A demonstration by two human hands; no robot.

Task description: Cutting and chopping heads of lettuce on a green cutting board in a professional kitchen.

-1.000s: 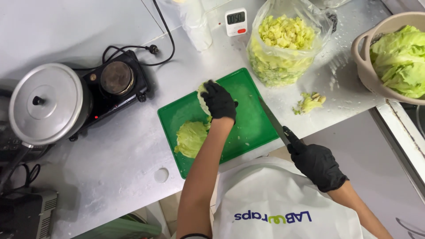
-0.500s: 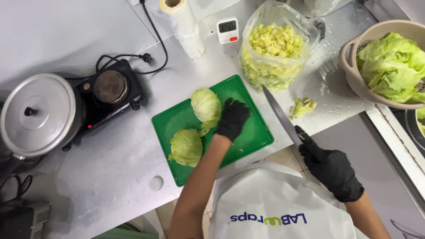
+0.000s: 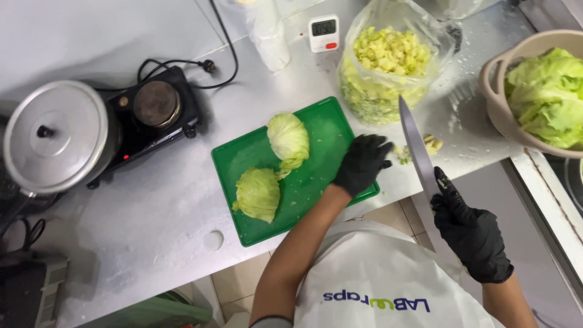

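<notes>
A green cutting board (image 3: 316, 200) lies on the steel counter with two pale green cabbage pieces on it, one at the back (image 3: 289, 140) and one at the front left (image 3: 258, 193). My left hand (image 3: 362, 164), in a black glove, rests on the board's right edge, holding nothing, apart from both pieces. My right hand (image 3: 470, 234), also gloved, grips the handle of a large kitchen knife (image 3: 416, 149). Its blade points away from me, just right of the board, above a few cabbage scraps (image 3: 432, 143).
A clear bag of chopped cabbage (image 3: 385, 67) stands behind the board, beside a small white timer (image 3: 323, 31). A beige tub of cabbage leaves (image 3: 543, 91) sits at the right. At the left are a black hotplate (image 3: 156, 109) with its cable and a lidded metal pot (image 3: 54, 135).
My left hand has let go of the back cabbage piece and slid right to the board's edge. The knife in my right hand has shifted right, off the board.
</notes>
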